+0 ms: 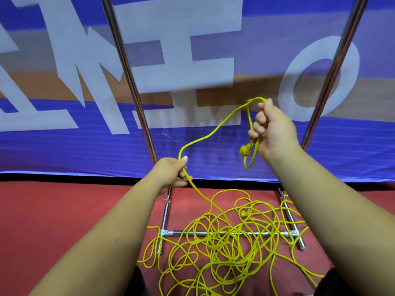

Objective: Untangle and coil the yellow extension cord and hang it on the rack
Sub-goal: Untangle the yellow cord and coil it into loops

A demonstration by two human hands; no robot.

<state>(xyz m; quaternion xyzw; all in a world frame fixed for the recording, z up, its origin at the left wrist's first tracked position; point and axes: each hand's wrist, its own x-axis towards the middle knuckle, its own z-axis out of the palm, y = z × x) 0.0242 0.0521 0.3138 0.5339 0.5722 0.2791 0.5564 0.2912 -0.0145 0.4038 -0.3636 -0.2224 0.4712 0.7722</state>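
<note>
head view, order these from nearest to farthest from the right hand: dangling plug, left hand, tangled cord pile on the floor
From the right hand:
1. plug, hanging just below it.
2. left hand, lower and to the left, gripping the cord.
3. cord pile, far below, underneath both hands.

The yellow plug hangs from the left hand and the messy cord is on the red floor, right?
No: the head view shows the plug hanging from the right hand, not the left hand. The messy cord is on the red floor.
</note>
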